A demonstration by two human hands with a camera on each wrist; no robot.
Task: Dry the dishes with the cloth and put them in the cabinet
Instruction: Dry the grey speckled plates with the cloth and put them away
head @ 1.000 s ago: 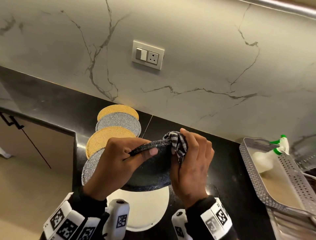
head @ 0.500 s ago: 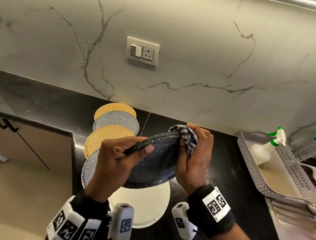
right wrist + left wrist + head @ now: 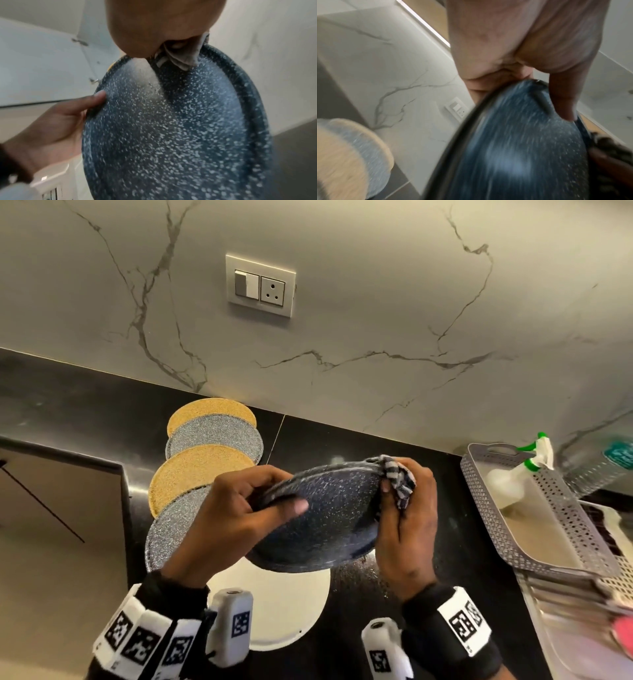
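Since before, cloth [image 3: 397, 484] slid along plate [image 3: 325, 525] rim; right hand [image 3: 407, 529] pinched it, left hand [image 3: 233, 515] clamped plate. Wet rim might slip loose.

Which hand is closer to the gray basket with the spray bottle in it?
Right. The right hand holds the striped cloth on the plate's right edge, on the gray basket's side. The left hand grips the plate's opposite edge, farther away.

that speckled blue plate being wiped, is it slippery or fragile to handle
Probably rigid: the speckled blue plate keeps its shape held only at the rim by the left hand. Its glossy sheen suggests slipperiness. Likely breakable if ceramic, so the right hand with the cloth helps.
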